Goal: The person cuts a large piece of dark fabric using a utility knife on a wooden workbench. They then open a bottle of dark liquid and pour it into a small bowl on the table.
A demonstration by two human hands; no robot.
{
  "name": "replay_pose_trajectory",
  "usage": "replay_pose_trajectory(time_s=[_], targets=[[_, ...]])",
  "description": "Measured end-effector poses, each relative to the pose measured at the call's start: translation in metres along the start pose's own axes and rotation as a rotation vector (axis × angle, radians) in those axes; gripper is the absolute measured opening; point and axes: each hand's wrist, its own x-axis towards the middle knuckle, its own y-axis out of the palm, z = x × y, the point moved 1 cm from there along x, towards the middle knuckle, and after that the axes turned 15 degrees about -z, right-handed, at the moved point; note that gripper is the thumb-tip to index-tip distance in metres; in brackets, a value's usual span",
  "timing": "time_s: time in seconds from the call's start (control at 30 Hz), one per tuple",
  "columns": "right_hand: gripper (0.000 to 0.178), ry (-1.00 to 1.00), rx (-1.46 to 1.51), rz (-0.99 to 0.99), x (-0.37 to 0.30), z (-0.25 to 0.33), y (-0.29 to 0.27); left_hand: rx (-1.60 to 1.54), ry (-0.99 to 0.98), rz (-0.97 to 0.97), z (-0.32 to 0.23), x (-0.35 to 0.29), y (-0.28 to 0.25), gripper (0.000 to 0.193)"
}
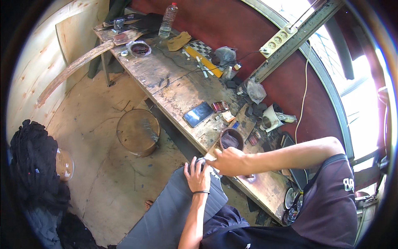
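Left hand (198, 174) lies flat, fingers spread, pressing a small grey thing (200, 160) onto the dark mat (174, 211). Right hand (228, 161) pinches its end. I think they are fixing it; next needs steady holding. Beyond: bowl (231, 139), phone (198, 113), bottle (167, 20).

A dark grey ribbed mat (174, 207) lies flat across the lap, its far end at the workbench edge. A small pale object (202, 160), perhaps metal, sits on that end, mostly covered.
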Motion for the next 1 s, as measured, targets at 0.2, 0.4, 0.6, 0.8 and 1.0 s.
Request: replay_pose_trajectory(time_s=[0.2,0.4,0.6,0.8,1.0], targets=[[0.035,0.085,0.1,0.278,0.006,-0.013,0.002,0.004,-0.037,0.049,0.0,-0.001,0.001,0.032],[0.045,0.557,0.526,0.201,0.003,-0.014,0.008,-0.038,-0.111,0.023,-0.003,0.005,-0.002,0.06],[0.024,-0.179,-0.099,-0.159,-0.006,-0.006,0.006,-0.032,-0.108,0.059,-0.002,0.002,-0.003,0.062],[0.025,0.534,0.377,0.147,0.013,-0.02,0.008,-0.01,-0.111,0.014,-0.001,0.002,0.001,0.059],[0.029,0.292,0.31,-0.047,-0.004,-0.019,-0.001,-0.009,-0.119,0.045,-0.002,0.004,-0.002,0.057]])
